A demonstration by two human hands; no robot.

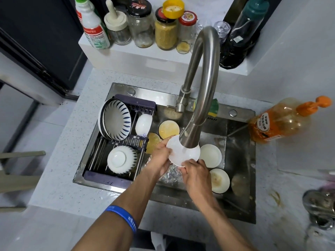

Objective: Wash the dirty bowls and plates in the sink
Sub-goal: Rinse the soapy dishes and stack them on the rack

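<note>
A small white dish (178,156) is held under the faucet head (189,138), over the sink (241,160), and is being rinsed. It is grasped at its rim by the left hand (161,158) and the right hand (194,172). It is round, without long axis, and tilted; which way its hollow faces cannot be told. Next, it probably must be placed in the drying rack (143,105), beside the clean bowls.

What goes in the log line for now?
step: rinsing | left hand: holds dish | right hand: holds dish | tap: running

2 hands (164,156), 5 jars (140,24) on the shelf, 3 bowls (116,122) racked — 1 faucet (201,78), 1 soap bottle (279,122)
</note>
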